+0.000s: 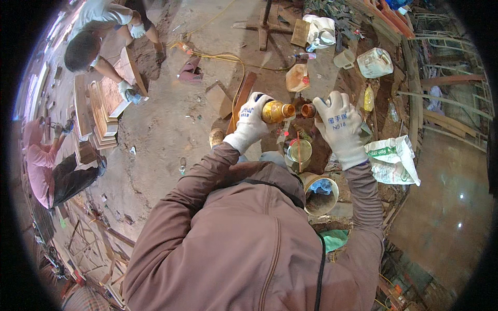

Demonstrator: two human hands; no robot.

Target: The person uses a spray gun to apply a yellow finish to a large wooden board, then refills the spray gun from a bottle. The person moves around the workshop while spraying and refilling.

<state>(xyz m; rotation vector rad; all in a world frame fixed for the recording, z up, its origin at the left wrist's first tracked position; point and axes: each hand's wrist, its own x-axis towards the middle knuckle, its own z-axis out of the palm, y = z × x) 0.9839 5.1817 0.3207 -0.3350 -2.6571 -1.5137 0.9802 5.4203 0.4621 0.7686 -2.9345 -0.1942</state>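
Note:
My left hand [250, 120], in a white work glove, is wrapped round an amber bottle [274, 112], tipped on its side with its mouth to the right. A small gap away, my gloved right hand [340, 124] grips a reddish-brown container [308, 110] whose round mouth faces the bottle; the glove hides most of it. Below and between the hands stands an open tin [300, 151] with a thin stick across it. Nearer me is a pale bucket [332, 199] with something blue inside.
A jug with a red cap [298, 79], a white jug [375, 62] and a plastic mug [344, 59] stand beyond my hands. A white sack [393, 163] lies right. At far left, one person handles wooden boards [101, 111]; another sits nearby. A yellow cord [243, 65] crosses the floor.

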